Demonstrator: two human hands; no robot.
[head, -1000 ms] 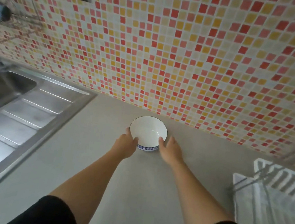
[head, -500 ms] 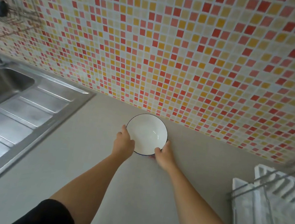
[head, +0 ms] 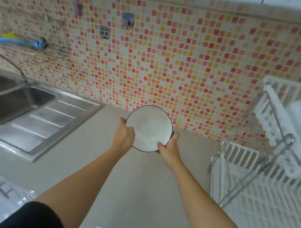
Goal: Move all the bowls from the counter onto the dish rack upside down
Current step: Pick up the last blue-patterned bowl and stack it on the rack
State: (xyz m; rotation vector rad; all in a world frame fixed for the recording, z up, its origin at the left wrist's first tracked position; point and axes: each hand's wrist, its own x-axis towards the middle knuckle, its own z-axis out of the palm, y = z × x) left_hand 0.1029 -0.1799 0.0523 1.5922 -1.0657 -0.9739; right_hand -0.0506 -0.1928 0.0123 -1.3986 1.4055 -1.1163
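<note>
The bowl (head: 149, 128) is white inside with a thin dark rim line. The wall tiles (head: 171, 59) form a mosaic of red, pink, orange, yellow and cream squares. The counter (head: 136, 188) is plain pale grey, the sink (head: 23, 106) silver steel, the dish rack (head: 261, 193) white with silver wire, both sleeves (head: 36, 217) black

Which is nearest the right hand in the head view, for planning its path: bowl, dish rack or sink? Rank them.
1. Bowl: held by the right hand.
2. Dish rack: to its right.
3. Sink: far left, beyond the left hand.
</note>
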